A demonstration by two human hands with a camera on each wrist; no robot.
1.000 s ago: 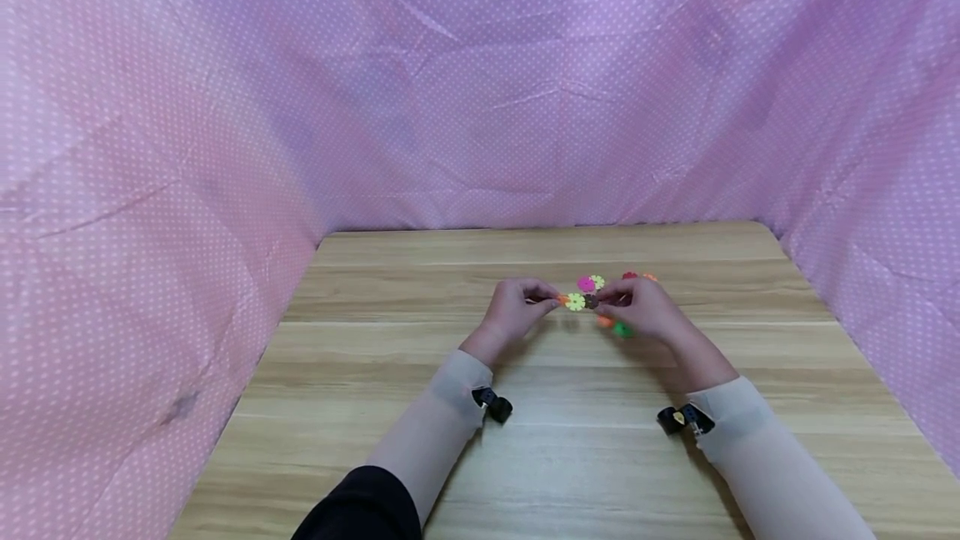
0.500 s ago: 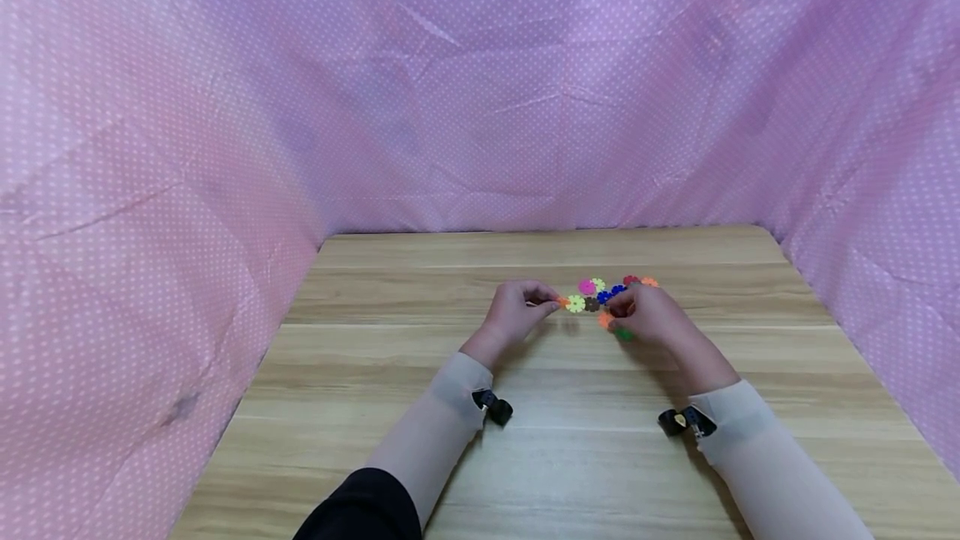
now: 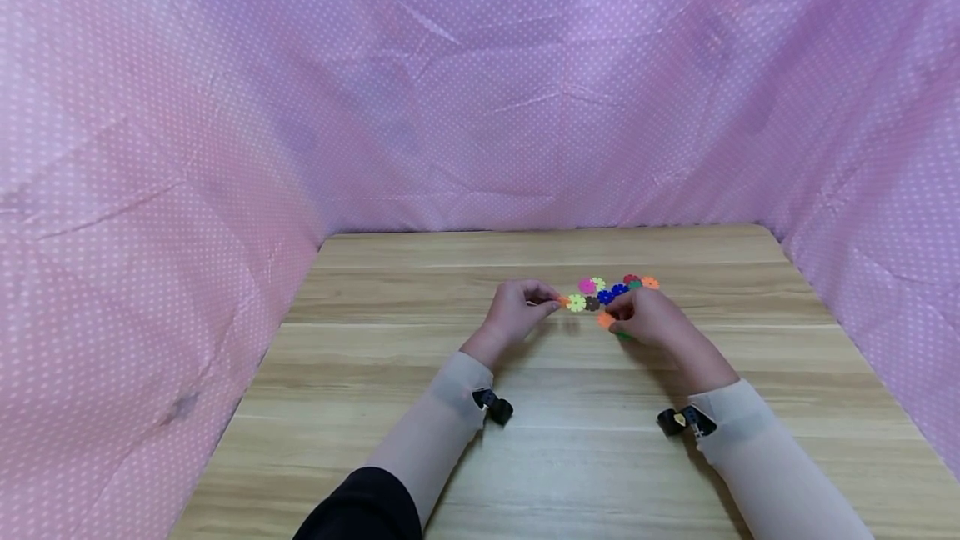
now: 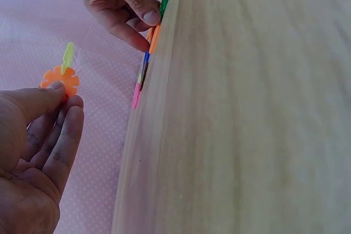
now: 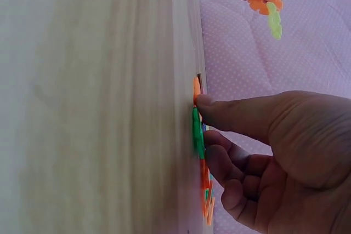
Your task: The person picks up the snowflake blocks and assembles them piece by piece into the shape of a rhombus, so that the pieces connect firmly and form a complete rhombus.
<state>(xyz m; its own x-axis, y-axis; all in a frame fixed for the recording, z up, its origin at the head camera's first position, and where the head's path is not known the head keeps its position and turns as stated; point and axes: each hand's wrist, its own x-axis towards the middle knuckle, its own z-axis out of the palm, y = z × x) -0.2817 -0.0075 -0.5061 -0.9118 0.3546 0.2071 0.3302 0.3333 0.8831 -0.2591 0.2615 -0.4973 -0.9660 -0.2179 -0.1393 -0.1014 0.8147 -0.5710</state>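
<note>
A pink-violet fabric drape with white dots [image 3: 480, 107] fills the upper half and both sides of the head frame. Below it, a pale wood-grain table [image 3: 555, 440] spreads across the centre and bottom.

Two light-coloured sleeves [image 3: 431, 415] reach in from the lower edge, with a black sleeve [image 3: 367, 507] above the left forearm at bottom left. Just right of the frame's centre, the left hand [image 3: 517, 307] pinches a flat orange flower-shaped disc [image 4: 70, 82] between thumb and fingers, raised off the tabletop. Farther right, the right hand [image 3: 651, 317] has bent fingers at the tabletop; its thumb meets a second orange flower disc [image 3: 604, 320], but whether it grips anything I cannot tell. Small black wrist cameras [image 3: 495, 408] sit at both cuffs.

A yellow-green flower disc [image 4: 68, 57] is joined to the left hand's orange one. Around the right hand, right of centre, lie more flower discs: brown [image 3: 592, 304], two blue [image 3: 605, 297], pink [image 3: 587, 286], red [image 3: 632, 279] and a partly hidden green [image 5: 197, 130].
</note>
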